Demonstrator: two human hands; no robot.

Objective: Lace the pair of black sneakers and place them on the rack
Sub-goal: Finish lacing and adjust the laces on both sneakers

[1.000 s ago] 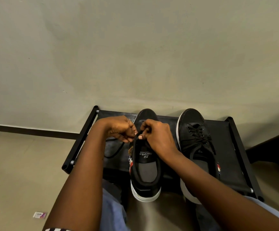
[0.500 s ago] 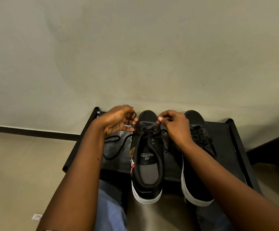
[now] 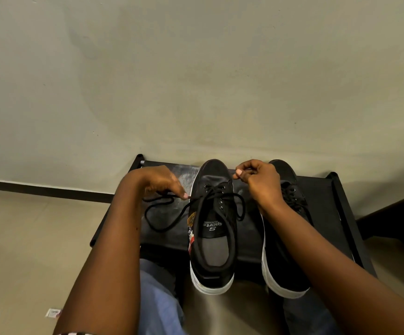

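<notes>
My left fingers [image 3: 184, 195] pinch one lace [image 3: 158, 213] end at nine o'clock, right fingers [image 3: 239, 174] the other at one; I've drawn both apart, snugging the crossings on the left sneaker [image 3: 212, 228], resting on the rack [image 3: 336, 201].

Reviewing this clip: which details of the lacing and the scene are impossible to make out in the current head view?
- Right sneaker: the right hand and its forearm cover most of its laces and opening.
- Left hand: seen from the back, so how its fingertips pinch the lace is unclear.
- Rack: anything below its top shelf is out of sight.
- Small packet on the floor: print too small to read.
</notes>
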